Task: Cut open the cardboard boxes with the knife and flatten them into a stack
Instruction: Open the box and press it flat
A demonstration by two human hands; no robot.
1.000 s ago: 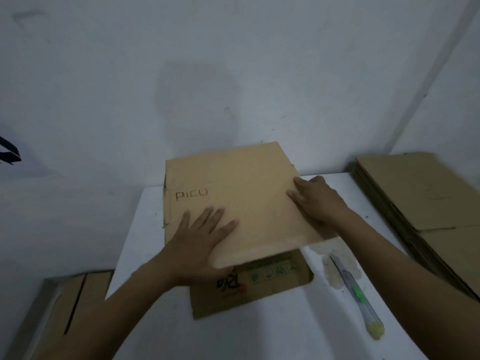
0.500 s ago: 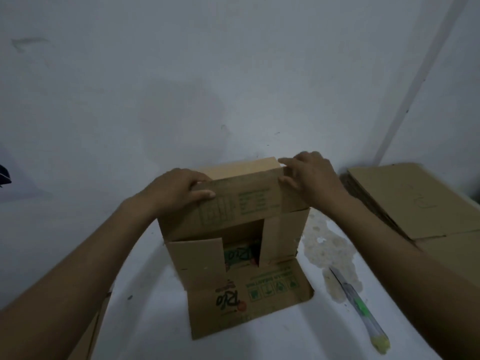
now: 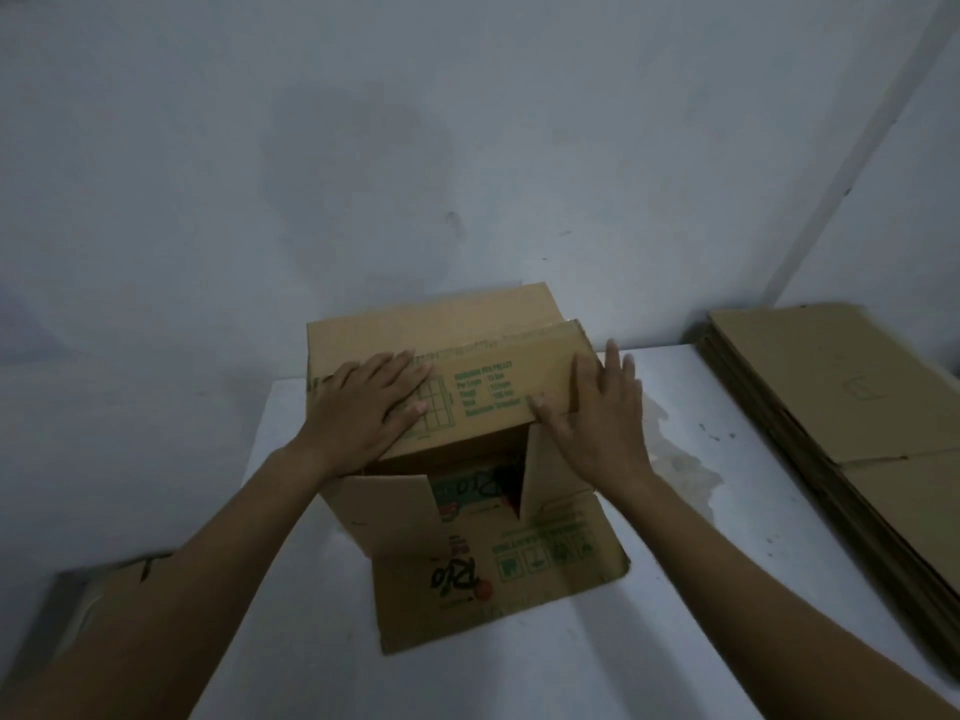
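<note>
Head view: box [image 3: 493, 356] upright on worktop [image 3: 675, 589], cut end facing me. My left hand [image 3: 363, 407] flat on top panel; right hand [image 3: 597, 423] straight-fingered against right edge. Flattened stack [image 3: 831, 407] lies right, nearer right hand.

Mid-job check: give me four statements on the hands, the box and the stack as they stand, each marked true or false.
1. The left hand lies flat, fingers straight, on top of the cardboard box. True.
2. The right hand holds the knife. False: it rests open against the box's upper right edge, and no knife is in view.
3. A stack of flattened cardboard lies to the right of the box. True.
4. The box is pressed flat on the table. False: it stands upright with its near end open, and one printed flap lies on the table toward the camera.
</note>
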